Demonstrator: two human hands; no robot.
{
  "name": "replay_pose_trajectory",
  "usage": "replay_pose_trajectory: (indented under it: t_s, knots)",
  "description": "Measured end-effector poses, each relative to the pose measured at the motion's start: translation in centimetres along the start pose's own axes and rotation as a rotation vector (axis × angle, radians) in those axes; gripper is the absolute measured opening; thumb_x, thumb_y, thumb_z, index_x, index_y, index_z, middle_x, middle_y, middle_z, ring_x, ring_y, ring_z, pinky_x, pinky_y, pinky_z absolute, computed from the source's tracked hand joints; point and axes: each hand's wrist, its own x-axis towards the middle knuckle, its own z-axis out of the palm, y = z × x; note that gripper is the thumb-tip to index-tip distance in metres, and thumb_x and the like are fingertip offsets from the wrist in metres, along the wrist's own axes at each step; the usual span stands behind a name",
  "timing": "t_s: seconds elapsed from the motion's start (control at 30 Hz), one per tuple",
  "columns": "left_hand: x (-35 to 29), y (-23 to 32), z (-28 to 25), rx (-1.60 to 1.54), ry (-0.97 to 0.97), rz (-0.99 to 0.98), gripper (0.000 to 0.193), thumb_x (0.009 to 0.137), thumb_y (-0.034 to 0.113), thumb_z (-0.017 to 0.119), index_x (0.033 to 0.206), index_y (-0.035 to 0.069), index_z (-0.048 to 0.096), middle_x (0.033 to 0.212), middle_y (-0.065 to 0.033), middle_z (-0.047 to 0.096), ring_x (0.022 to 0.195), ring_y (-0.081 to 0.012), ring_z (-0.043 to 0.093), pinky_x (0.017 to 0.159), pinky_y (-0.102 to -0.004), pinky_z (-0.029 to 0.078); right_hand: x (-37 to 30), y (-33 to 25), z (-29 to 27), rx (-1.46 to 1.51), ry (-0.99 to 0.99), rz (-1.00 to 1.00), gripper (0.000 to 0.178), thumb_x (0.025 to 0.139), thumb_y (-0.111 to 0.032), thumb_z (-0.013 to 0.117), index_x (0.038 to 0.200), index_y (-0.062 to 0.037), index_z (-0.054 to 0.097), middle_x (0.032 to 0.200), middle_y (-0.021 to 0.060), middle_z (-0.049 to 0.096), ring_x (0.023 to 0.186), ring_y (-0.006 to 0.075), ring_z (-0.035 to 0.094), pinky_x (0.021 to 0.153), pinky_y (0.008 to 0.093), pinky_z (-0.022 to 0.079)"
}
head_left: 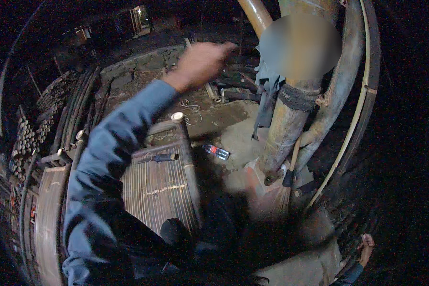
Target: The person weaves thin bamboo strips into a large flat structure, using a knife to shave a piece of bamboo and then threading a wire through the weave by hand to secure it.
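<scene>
Left hand (200, 66), raised and blurred, is near the grey cloth (270, 90), which hangs against the post (291, 114); its grip cannot be told. Right hand (366, 244), low at far right, is too small to judge. A bottle (217, 152) lies beside the slatted seat (152, 195).

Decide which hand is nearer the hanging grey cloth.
Left. The left hand is raised left of the grey cloth; the right hand is lower, farther off to its right.
</scene>
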Motion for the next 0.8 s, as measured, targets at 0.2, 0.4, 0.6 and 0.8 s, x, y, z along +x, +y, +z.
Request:
replay_pose_trajectory:
  t_s: [0.2, 0.4, 0.6, 0.8]
  knots:
    - [-11.4, -22.0, -5.0, 0.465, 0.009, -0.389, 0.035, 0.086, 0.020, 0.060, 0.121, 0.015, 0.063, 0.099, -0.0165, 0.069, 0.093, -0.0363, 0.066, 0.077, -0.0482, 0.053, 0.3, -2.5, 3.7, -0.015, -0.048, 0.041, 0.017, 0.090, -0.022, 0.071, 0.095, -0.0058, 0.067, 0.093, 0.0025, 0.061, 0.087, 0.0145, 0.057, 0.072, 0.0302, 0.047]
    - [-13.5, -20.8, -5.5, 0.200, 0.316, -0.325, 0.033, 0.093, 0.028, 0.062, 0.112, 0.002, 0.069, 0.098, -0.0168, 0.071, 0.092, -0.0316, 0.069, 0.084, -0.0390, 0.053, 1.6, -14.4, 14.5, -0.456, -0.090, -0.413, 0.018, 0.084, -0.015, 0.074, 0.097, -0.0042, 0.069, 0.113, 0.0070, 0.059, 0.101, 0.0192, 0.059, 0.082, 0.0314, 0.050]
    - [-10.0, 1.1, -2.3, -0.657, -0.020, -0.243, 0.027, 0.095, 0.027, 0.059, 0.103, 0.004, 0.072, 0.093, -0.0117, 0.072, 0.089, -0.0220, 0.067, 0.084, -0.0339, 0.050, -13.1, -38.0, 41.2, -0.128, -0.513, -1.026, 0.017, 0.085, -0.010, 0.068, 0.089, 0.0061, 0.070, 0.079, 0.0106, 0.069, 0.075, 0.0141, 0.061, 0.073, 0.0298, 0.049]
    - [-16.8, 0.0, -5.1, -1.277, 0.078, -0.800, 0.028, 0.098, 0.026, 0.058, 0.081, 0.004, 0.064, 0.064, 0.0031, 0.055, 0.060, -0.0065, 0.048, 0.056, -0.0258, 0.040, -23.6, -53.5, 54.2, 0.159, -0.741, -1.184, 0.014, 0.088, -0.008, 0.067, 0.089, 0.0058, 0.069, 0.081, 0.0086, 0.069, 0.078, 0.0109, 0.062, 0.073, 0.0265, 0.049]
